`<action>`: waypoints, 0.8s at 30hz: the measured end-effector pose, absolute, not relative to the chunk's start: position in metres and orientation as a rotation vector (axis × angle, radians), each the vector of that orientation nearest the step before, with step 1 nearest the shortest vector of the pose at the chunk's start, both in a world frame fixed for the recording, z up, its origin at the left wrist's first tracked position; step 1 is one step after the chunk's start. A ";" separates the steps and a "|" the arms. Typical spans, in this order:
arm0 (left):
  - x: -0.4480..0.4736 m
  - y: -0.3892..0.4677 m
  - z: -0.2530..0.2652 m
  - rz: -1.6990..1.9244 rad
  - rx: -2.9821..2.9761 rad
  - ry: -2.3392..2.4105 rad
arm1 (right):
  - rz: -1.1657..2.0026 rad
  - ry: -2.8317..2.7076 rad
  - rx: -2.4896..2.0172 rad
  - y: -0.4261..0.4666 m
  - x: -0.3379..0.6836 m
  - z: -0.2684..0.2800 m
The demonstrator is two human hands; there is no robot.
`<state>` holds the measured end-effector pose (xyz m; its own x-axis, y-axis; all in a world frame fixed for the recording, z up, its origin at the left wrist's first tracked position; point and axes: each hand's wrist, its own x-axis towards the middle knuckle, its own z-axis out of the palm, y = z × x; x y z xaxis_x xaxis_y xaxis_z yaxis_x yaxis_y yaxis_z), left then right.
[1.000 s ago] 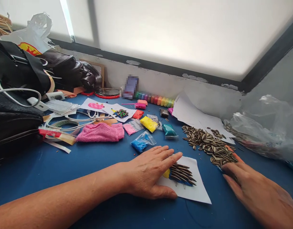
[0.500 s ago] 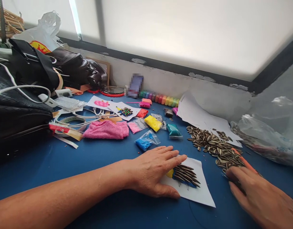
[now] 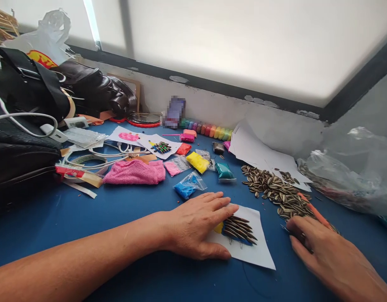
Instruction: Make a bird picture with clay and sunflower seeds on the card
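My left hand (image 3: 200, 226) lies flat with its fingers stretched out, over the left part of a white sheet of paper (image 3: 259, 247). On that sheet, rows of striped sunflower seeds (image 3: 239, 229) sit on blue clay, with yellow clay (image 3: 218, 227) beside them, partly under my fingers. Short drawn lines show below the seeds. My right hand (image 3: 325, 251) is closed at the near end of a loose pile of sunflower seeds (image 3: 284, 193). Something dark with a thin silvery tip pokes out from its fingers; its kind is hidden. An orange stick-like thing (image 3: 316, 212) lies along the pile.
Bags of blue (image 3: 185, 188), yellow (image 3: 198, 161) and teal clay (image 3: 224, 172) lie beyond my left hand. A pink cloth (image 3: 135, 172), cables and black bags (image 3: 20, 155) fill the left. Paper sheets (image 3: 259, 151) and a clear plastic bag (image 3: 347, 180) stand at the right.
The whole view has shifted slightly, moving things a little to the left. My left hand stays flat on the sheet, and my right hand remains closed by the seed pile.
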<state>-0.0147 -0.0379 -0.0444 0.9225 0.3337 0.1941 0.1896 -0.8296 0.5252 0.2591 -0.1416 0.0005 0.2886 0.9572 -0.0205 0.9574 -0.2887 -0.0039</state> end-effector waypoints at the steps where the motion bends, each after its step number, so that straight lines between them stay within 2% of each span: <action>1: -0.015 -0.038 -0.044 0.378 2.574 0.381 | -0.054 1.852 2.513 -0.142 0.260 0.002; 6: -0.016 -0.039 -0.045 0.394 2.596 0.374 | -0.125 1.723 2.536 -0.143 0.269 0.008; 11: -0.015 -0.038 -0.045 0.407 2.586 0.377 | -0.058 1.978 2.533 -0.140 0.272 0.000; 18: -0.015 -0.037 -0.044 0.417 2.570 0.356 | 0.232 1.966 2.651 -0.142 0.286 0.004; 24: -0.015 -0.037 -0.043 0.411 2.563 0.365 | 0.165 1.937 2.628 -0.143 0.293 -0.001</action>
<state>-0.0151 -0.0371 -0.0427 0.9178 0.3323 0.2173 0.1762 -0.8313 0.5272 0.2929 -0.1425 -0.0008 0.2957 0.9424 0.1562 0.9553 -0.2927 -0.0424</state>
